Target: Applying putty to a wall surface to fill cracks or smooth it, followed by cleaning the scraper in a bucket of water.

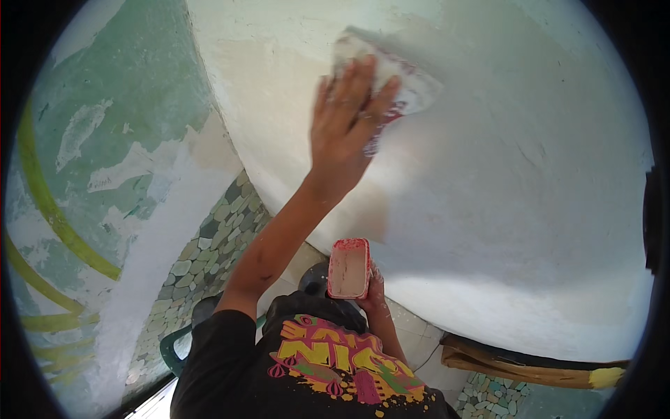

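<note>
Gripping a blurred whitish flat sheet (413,84) against the pale plastered wall (495,188), the left hand (342,129) could streak it through uneven pressure — and the right hand (376,285), clasped round a red rectangular tub (349,244) below, could spill by tilting.

From my remote post I record the left arm (276,244) reaching away from the body, elbow slightly bent. The left hand (347,122) grips, back toward the camera (fingers (360,78) slightly blurred). The right hand (375,288), low, holds close, partly hidden.
</note>
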### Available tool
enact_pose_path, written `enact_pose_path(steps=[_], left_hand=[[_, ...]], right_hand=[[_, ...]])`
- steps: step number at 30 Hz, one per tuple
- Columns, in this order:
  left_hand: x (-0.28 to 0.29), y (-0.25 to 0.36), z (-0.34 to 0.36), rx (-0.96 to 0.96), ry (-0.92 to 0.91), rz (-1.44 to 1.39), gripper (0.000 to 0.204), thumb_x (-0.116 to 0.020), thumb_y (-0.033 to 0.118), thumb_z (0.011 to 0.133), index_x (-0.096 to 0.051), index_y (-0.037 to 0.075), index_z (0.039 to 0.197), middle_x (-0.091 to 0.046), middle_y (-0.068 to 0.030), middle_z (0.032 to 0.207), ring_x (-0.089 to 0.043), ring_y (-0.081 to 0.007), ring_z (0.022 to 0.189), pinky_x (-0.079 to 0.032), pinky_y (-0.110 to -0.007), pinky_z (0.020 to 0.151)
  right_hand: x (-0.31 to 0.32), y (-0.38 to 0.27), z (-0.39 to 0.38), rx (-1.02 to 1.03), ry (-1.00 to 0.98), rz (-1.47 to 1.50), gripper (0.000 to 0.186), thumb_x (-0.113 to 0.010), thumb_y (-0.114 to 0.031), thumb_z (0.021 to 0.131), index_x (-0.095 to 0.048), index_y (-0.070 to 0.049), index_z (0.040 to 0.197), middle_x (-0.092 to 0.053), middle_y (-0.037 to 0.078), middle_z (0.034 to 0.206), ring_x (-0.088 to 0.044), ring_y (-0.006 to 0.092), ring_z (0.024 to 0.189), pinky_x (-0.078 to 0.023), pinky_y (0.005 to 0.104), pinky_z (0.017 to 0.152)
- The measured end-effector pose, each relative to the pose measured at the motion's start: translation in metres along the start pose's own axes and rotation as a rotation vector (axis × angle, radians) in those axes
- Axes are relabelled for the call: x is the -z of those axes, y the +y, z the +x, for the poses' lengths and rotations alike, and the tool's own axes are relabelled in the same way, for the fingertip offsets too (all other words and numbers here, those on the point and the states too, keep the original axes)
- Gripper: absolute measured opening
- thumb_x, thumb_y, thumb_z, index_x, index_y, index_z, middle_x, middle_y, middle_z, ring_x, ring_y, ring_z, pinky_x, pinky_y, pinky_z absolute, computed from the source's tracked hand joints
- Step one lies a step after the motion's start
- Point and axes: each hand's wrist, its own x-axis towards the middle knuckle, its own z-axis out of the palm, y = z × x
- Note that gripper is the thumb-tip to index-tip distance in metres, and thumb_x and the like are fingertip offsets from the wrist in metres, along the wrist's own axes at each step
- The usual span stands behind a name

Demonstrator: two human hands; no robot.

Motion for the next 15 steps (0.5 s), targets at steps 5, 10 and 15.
enact_pose_path(steps=[5,10,15], left_hand=[[-0.04,-0.002,-0.02,0.004,0.026,-0.027,0.05,-0.071,0.013,0.091,-0.064,0.019,0.139,-0.045,-0.0117,0.158,-0.047,-0.0333,0.143,-0.038,-0.051,0.115],[-0.032,-0.009,-0.007,-0.019,-0.023,-0.077,0.049,-0.072,0.011,0.09,-0.064,0.016,0.138,-0.046,-0.0131,0.157,-0.048,-0.0332,0.142,-0.038,-0.05,0.116],[-0.019,-0.002,-0.025,0.042,-0.069,-0.075,0.048,-0.073,0.013,0.089,-0.066,0.016,0.136,-0.049,-0.0133,0.155,-0.05,-0.033,0.141,-0.038,-0.05,0.116]], right_hand=[[0.029,0.0,-0.013,0.064,0.095,0.043,0.057,-0.051,-0.047,0.104,-0.05,-0.007,0.145,-0.059,0.014,0.143,-0.061,0.0326,0.126,-0.049,0.0513,0.108],[0.035,-0.003,0.001,0.093,0.09,0.135,0.057,-0.052,-0.046,0.103,-0.05,-0.008,0.145,-0.058,0.015,0.143,-0.06,0.0328,0.127,-0.048,0.0522,0.109],[0.02,-0.014,-0.002,0.078,0.107,0.114,0.064,-0.058,-0.049,0.098,-0.049,-0.01,0.148,-0.056,0.015,0.146,-0.057,0.0347,0.13,-0.047,0.0548,0.109]])
